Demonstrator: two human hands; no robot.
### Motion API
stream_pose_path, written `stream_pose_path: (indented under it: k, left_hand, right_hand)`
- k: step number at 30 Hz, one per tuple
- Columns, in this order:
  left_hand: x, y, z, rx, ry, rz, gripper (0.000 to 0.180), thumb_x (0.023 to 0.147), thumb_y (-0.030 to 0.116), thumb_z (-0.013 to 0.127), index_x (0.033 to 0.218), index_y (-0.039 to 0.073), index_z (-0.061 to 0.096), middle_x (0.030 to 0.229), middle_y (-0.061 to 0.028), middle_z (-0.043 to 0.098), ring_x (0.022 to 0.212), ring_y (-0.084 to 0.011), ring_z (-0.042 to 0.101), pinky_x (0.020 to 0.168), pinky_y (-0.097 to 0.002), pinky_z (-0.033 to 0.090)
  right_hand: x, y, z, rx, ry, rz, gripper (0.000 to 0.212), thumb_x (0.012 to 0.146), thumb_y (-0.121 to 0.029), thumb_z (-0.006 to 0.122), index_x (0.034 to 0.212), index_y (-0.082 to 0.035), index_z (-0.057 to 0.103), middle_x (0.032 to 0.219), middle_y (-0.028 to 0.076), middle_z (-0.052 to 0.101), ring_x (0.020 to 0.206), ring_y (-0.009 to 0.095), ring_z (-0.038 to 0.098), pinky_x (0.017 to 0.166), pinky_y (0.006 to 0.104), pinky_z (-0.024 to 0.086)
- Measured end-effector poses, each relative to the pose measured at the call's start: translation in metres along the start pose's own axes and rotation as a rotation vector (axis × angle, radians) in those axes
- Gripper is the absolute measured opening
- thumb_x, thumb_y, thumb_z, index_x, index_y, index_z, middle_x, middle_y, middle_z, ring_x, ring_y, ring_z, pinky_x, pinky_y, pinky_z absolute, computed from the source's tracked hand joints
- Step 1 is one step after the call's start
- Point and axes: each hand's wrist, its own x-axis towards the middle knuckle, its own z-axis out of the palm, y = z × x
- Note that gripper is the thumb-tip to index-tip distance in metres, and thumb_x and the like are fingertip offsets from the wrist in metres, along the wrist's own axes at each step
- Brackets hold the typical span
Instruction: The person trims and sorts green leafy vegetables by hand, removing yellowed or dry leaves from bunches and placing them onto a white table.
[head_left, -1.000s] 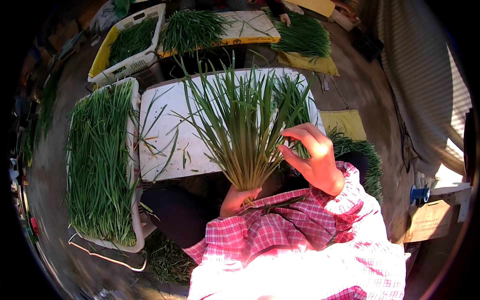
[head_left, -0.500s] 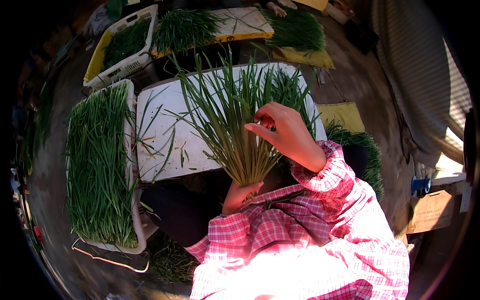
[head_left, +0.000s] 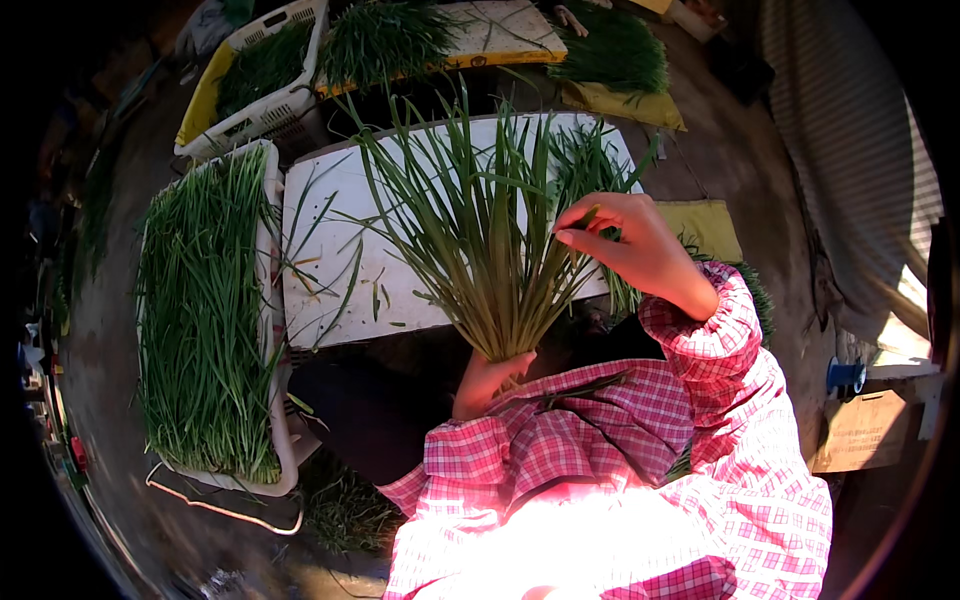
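Note:
My left hand (head_left: 490, 382) is closed round the pale lower stems of a bunch of garlic chives (head_left: 490, 250), held upright in front of my body with its green leaves fanning out at the top. Just right of the bunch, my right hand (head_left: 645, 238) is raised with thumb and fingers pinched on a short bit of chive leaf (head_left: 588, 216). Behind the bunch lies a white board (head_left: 405, 302) with loose leaves and scraps scattered at its left. More chives (head_left: 578, 165) lie on its far right part, partly hidden by the bunch.
At the left stands a white crate (head_left: 272, 200) full of chives. Another crate (head_left: 292, 108) with a yellow lining is farther back. Across from me, chives (head_left: 385, 42) lie on a yellow-edged board (head_left: 505, 28), near another person's hand (head_left: 572, 20). A cardboard box (head_left: 862, 430) sits at the right.
My right hand has moved right, away from the middle of the bunch, and a bit of leaf now shows in its fingers. My left hand still grips the stems.

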Motion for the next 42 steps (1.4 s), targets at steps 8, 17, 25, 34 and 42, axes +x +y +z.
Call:
stream_pose_path:
  k: [8, 17, 25, 34, 42]
  left_hand:
    - [0.002, 0.0, -0.004, -0.059, -0.018, 0.049, 0.021, 0.069, -0.001, 0.062, 0.088, 0.002, 0.054, 0.075, -0.0023, 0.055, 0.062, -0.0087, 0.051, 0.054, -0.02, 0.04]
    - [-0.004, 0.016, 0.012, -0.015, -0.005, 0.002, 0.015, 0.07, 0.002, 0.059, 0.082, 0.0, 0.05, 0.069, -0.0062, 0.05, 0.059, -0.0123, 0.047, 0.052, -0.0232, 0.037]
    - [-0.007, 0.015, 0.006, -0.055, -0.047, -0.043, 0.023, 0.069, -0.002, 0.059, 0.091, 0.001, 0.052, 0.076, -0.0035, 0.054, 0.066, -0.0111, 0.051, 0.058, -0.0217, 0.039]
    - [-0.008, 0.007, 0.013, -0.029, 0.021, 0.019, 0.017, 0.067, 0.003, 0.061, 0.08, 0.001, 0.052, 0.07, -0.0057, 0.052, 0.062, -0.0136, 0.05, 0.056, -0.0244, 0.039]
    - [-0.015, 0.013, 0.01, -0.099, -0.043, -0.137, 0.035, 0.069, -0.001, 0.06, 0.102, 0.002, 0.049, 0.091, -0.0048, 0.054, 0.083, -0.0133, 0.052, 0.071, -0.0246, 0.042]
  right_hand:
    - [-0.013, -0.012, -0.038, -0.572, -0.296, -0.256, 0.015, 0.067, 0.001, 0.056, 0.082, 0.0, 0.056, 0.07, 0.013, 0.053, 0.064, 0.028, 0.052, 0.057, 0.0333, 0.041]
    - [-0.016, -0.026, -0.037, -0.996, -0.34, -0.625, 0.013, 0.055, -0.011, 0.054, 0.061, -0.003, 0.045, 0.069, 0.007, 0.04, 0.066, 0.018, 0.045, 0.059, 0.0278, 0.04]
    - [-0.015, -0.047, -0.046, -0.689, -0.344, -0.607, 0.023, 0.061, -0.007, 0.052, 0.083, -0.004, 0.051, 0.071, 0.008, 0.043, 0.061, 0.021, 0.046, 0.054, 0.0289, 0.04]
    - [0.01, -0.031, 0.028, -0.664, -0.406, -0.87, 0.014, 0.06, -0.013, 0.055, 0.064, -0.001, 0.053, 0.069, 0.008, 0.052, 0.074, 0.022, 0.051, 0.072, 0.0322, 0.042]
    - [0.007, -0.019, -0.016, -0.527, -0.174, -0.431, 0.011, 0.064, -0.001, 0.051, 0.074, 0.003, 0.048, 0.075, 0.013, 0.049, 0.065, 0.03, 0.053, 0.056, 0.0372, 0.045]
